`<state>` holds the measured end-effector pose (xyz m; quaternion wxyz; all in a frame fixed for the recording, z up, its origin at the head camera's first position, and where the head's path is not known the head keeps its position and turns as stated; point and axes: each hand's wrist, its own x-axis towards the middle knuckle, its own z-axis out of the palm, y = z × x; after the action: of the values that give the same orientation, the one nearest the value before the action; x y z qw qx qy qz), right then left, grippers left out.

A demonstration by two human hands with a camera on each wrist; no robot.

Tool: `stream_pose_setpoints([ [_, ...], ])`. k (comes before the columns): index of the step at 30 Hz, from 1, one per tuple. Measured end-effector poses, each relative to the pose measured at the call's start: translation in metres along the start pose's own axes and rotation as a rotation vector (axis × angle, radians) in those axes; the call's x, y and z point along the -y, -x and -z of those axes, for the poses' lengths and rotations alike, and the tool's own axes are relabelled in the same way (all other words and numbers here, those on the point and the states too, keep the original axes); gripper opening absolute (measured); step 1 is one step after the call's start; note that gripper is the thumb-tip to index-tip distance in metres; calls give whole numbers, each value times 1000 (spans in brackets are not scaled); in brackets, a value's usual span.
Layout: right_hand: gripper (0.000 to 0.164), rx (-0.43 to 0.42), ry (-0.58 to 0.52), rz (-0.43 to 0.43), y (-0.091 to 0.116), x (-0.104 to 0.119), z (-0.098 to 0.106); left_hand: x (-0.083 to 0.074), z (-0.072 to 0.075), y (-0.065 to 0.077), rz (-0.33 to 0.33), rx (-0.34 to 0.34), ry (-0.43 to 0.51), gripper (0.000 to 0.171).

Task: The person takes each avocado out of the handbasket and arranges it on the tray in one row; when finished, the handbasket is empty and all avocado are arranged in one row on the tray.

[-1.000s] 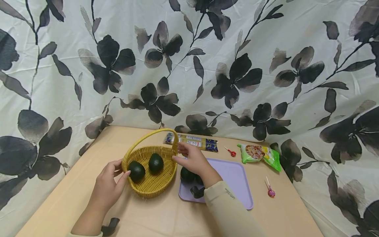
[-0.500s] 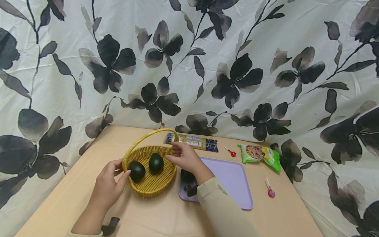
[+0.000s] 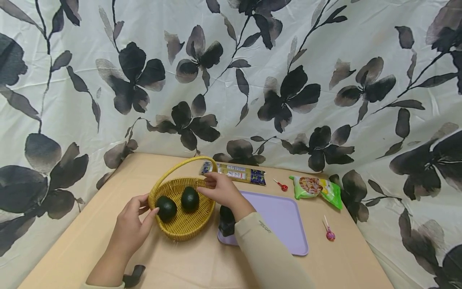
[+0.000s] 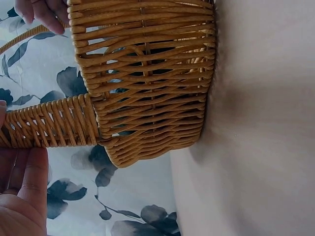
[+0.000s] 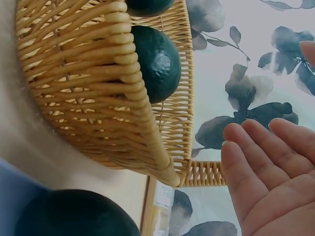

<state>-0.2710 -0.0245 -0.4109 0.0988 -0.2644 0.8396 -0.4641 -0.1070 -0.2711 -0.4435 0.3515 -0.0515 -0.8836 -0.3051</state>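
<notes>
A yellow wicker basket [image 3: 184,230] stands on the table with two dark green avocados [image 3: 189,199] inside. My left hand [image 3: 131,226] holds the left foot of its arched handle [image 4: 54,120] between thumb and fingers, the thumb close to the nearer avocado [image 3: 166,209]. Over the basket's right rim hovers my right hand [image 3: 221,190], fingers extended and nothing in them. In the right wrist view its fingertips overlap the handle's right side. Another dark avocado [image 5: 74,216] lies on the lilac tray [image 3: 278,216], mostly hidden behind my right wrist in the head view.
Behind the basket and tray lies a gold and blue packet [image 3: 238,172]. A red lollipop [image 3: 284,187], a green snack bag [image 3: 314,188] and a pink lollipop [image 3: 330,235] are to the right. A floral cloth [image 3: 231,100] hangs along the table's back edge.
My right hand has drifted left, away from the handle's right side and further in over the basket's rim. The left hand and the basket stay where they were.
</notes>
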Motion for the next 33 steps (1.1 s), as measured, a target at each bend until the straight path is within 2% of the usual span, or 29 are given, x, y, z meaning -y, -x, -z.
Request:
stream_pose_setpoints([
  [9,64,21,23,-38,-7,6,-8,1,1,0,5,6,-10,48],
  [16,65,51,27,-52,-12,8,-12,0,1,0,-7,14,-10,49],
  [33,67,79,116,-92,-28,3,-31,1,0,0,0,21,-3,48],
])
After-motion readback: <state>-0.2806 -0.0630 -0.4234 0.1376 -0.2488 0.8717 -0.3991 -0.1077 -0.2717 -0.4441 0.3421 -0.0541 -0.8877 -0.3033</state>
